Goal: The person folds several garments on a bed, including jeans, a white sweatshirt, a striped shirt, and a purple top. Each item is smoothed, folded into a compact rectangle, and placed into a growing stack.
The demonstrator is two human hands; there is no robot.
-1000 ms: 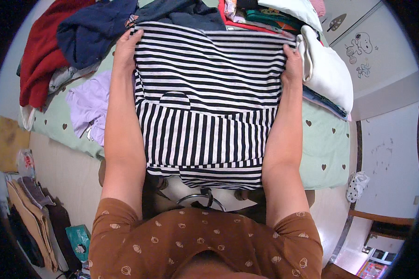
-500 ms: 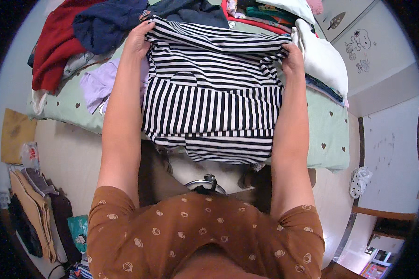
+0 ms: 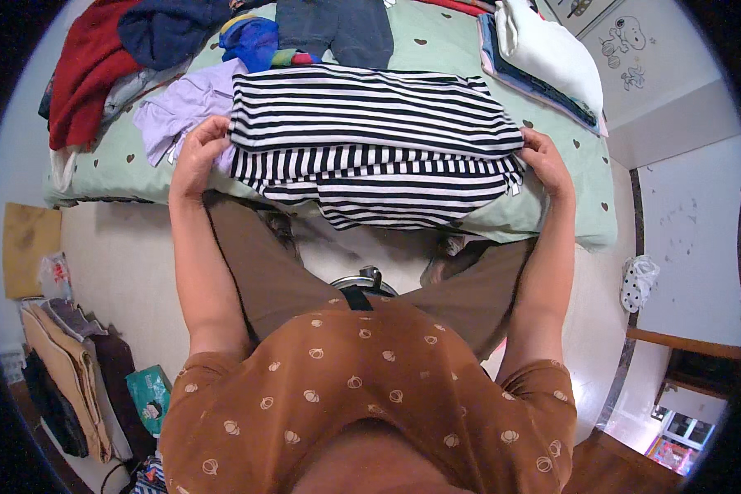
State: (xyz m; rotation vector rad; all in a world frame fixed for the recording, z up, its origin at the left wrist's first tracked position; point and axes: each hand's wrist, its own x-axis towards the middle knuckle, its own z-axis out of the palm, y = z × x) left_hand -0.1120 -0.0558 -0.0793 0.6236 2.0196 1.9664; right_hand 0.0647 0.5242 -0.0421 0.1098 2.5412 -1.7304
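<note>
A black-and-white striped shirt (image 3: 370, 111) lies folded over on itself on the near edge of the bed. Its upper layer covers part of the lower one, and the lower part hangs slightly over the bed's edge. My left hand (image 3: 199, 152) pinches the left edge of the upper layer. At the opposite end, my right hand (image 3: 549, 162) has its fingers closed on the right corner of that layer. A crumpled lilac garment (image 3: 185, 107) touches the shirt's left side.
The bed (image 3: 572, 193) has a green heart-patterned sheet. Red (image 3: 99, 70) and navy (image 3: 169, 31) garments are heaped at the far left, dark trousers (image 3: 333, 29) beyond the shirt. Folded clothes topped by a white garment (image 3: 552, 53) stand right. Brown-trousered legs (image 3: 259, 263) are below.
Both hands have come down toward me, bringing the shirt's far edge over its near part. More of the bed beyond now shows, with the dark trousers and a blue multicoloured garment.
</note>
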